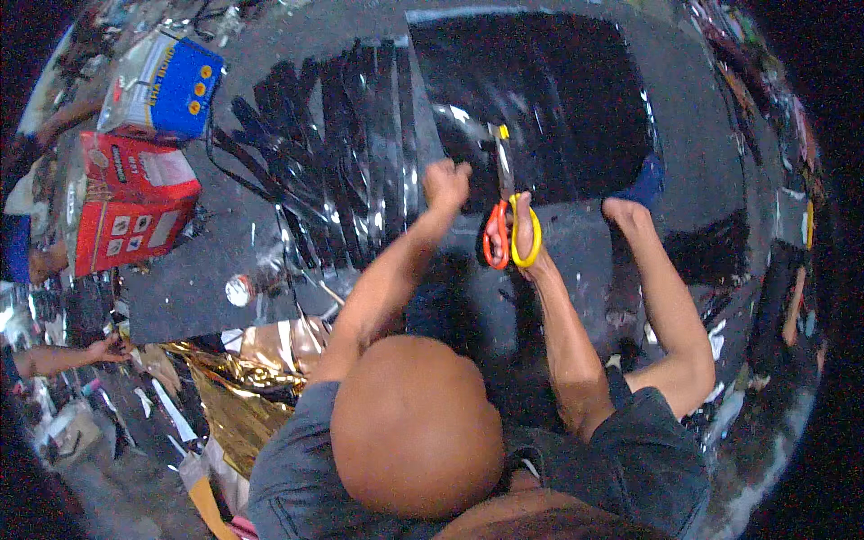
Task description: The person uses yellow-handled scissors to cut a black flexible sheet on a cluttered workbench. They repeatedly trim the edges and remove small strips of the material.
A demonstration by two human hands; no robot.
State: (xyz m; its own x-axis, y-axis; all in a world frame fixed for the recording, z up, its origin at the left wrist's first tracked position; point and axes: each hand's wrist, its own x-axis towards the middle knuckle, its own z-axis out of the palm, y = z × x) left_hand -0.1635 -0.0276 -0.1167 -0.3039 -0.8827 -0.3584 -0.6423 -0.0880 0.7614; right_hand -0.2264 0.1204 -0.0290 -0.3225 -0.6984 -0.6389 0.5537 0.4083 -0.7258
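My right hand (522, 241) holds scissors (505, 171) with one orange and one yellow handle loop. Their blades point away from me over a glossy black sheet (540, 90), and something yellow shows at the tip. Closed, my left hand (447, 184) is at the sheet's near left edge and appears to pinch it; the fingertips are hard to see. Left of that edge, several long glossy black strips (333, 135) lie on a dark grey floor covering (207, 297).
A blue and white box (175, 88) and a red box (135, 202) stand at the left. Crumpled gold foil (238, 396) and a small clear object with a white top (238, 291) are nearer me. Another person's hand (110, 347) is at far left. A bare leg (670, 279) borders the right.
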